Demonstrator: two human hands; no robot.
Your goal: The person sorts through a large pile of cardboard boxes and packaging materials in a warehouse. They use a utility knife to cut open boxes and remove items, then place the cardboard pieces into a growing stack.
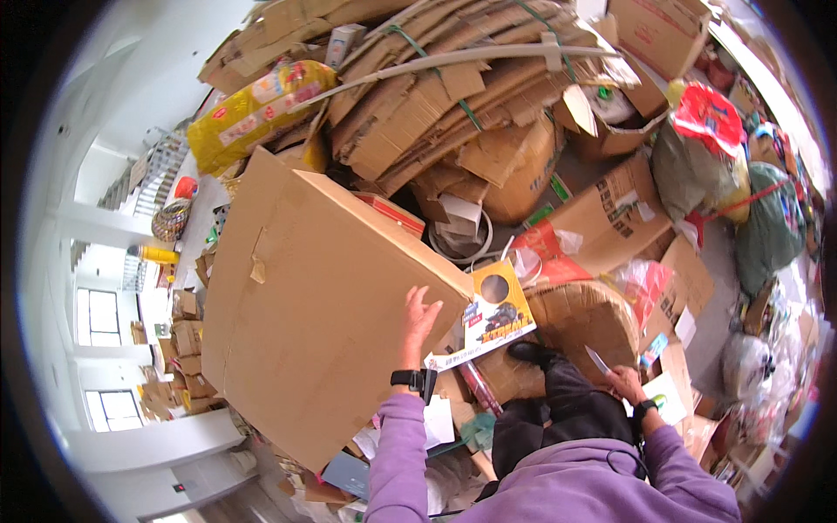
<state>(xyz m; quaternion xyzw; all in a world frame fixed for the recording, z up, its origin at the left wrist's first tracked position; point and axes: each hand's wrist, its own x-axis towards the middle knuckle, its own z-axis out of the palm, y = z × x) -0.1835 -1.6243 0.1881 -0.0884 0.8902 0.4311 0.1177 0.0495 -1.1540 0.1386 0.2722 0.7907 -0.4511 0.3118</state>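
My left hand, fingers spread, is over the near right side of a large cardboard box; whether it touches the box cannot be told. In my right hand is a knife, its blade pointing up and left, above a thick piece of brown cardboard. Between the hands lies a yellow and white printed carton with a round hole, close to the large box's corner. My shoe rests just below that carton.
Flattened cardboard tied with green strap is heaped ahead. A yellow plastic package lies upper left. Full bags, among them a green sack, stand on the right. A white ring-shaped rim, loose cardboard and paper surround my legs.
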